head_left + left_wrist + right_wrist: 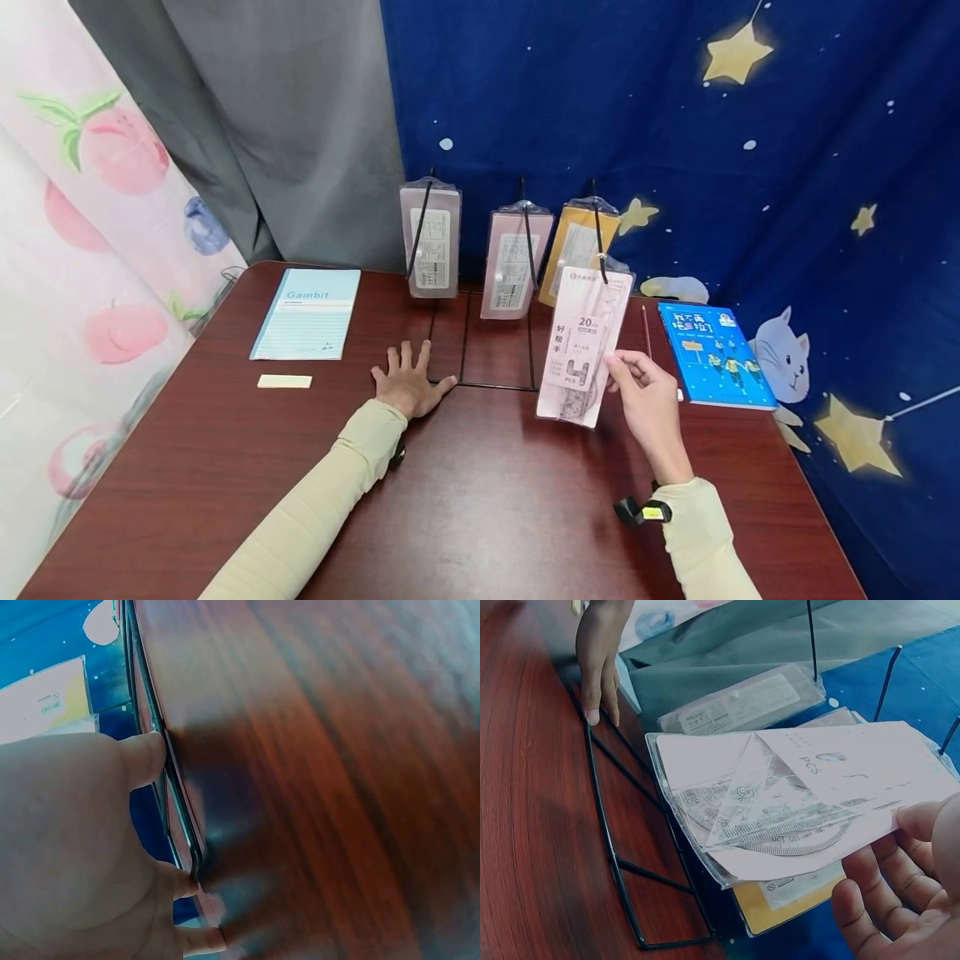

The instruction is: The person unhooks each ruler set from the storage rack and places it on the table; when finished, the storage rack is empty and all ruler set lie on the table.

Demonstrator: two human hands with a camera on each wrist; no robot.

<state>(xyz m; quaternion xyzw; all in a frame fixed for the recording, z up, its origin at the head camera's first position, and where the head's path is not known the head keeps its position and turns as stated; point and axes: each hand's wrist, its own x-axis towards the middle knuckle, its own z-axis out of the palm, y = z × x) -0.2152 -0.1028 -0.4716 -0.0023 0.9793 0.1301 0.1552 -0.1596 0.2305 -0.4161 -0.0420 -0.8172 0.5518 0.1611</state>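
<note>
Pink ruler pack (579,346) held upright over the desk's (480,500) back-right part.
Clear pouch holds a printed card, set square and protractor; right hand (651,402) pinches its right edge, top at the wire rack's (495,333) right hook. Three more packs hang behind. Left hand (408,383) lies flat, fingers spread, thumb touching the rack's base. Notebook (307,313) near back-left corner; blue book (715,354) by right edge.

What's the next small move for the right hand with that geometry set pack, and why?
Probably slide the pack off the rightmost hook toward the person. The right hand pinches its lower edge, its top still sits at the hook, and the left hand lies flat at the rack base, seemingly steadying it.
</note>
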